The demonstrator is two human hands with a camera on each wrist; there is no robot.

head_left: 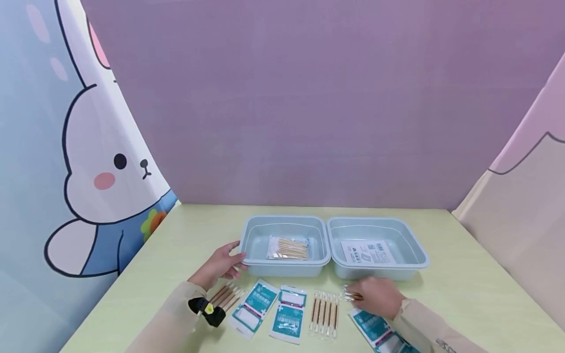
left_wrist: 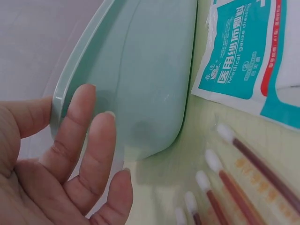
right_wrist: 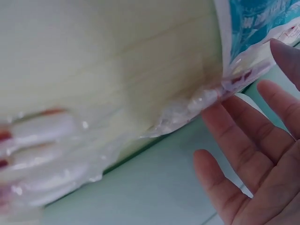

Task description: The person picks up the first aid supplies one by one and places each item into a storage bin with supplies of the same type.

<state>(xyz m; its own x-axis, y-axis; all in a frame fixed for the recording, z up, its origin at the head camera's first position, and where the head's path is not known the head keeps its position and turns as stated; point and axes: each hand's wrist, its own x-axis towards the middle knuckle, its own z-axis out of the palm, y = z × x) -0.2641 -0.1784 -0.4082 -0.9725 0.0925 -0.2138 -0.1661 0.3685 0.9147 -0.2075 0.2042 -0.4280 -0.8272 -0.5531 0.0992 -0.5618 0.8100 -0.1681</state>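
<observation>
My left hand (head_left: 220, 267) grips the left corner of a pale blue plastic basin (head_left: 282, 269); in the left wrist view the thumb is behind the rim and the fingers (left_wrist: 79, 112) lie along the outer wall. With my right hand (head_left: 379, 296) I pinch a clear packet of brown-stemmed cotton swabs (head_left: 353, 295), low in front of the second blue basin (head_left: 375, 272). The right wrist view shows the packet's crinkled plastic (right_wrist: 192, 105) at the fingertips, partly blurred. Beneath this hand lies a teal-and-white gauze dressing packet (head_left: 374, 327).
Inside the left basin is a bag of wooden cotton swabs (head_left: 289, 248); a printed white packet (head_left: 368, 252) lies in the right one. Along the front lie brown swabs (head_left: 227, 295) by my left wrist, two gauze packets (head_left: 253, 308) and another swab packet (head_left: 324, 314). A purple wall (head_left: 309, 108) stands behind.
</observation>
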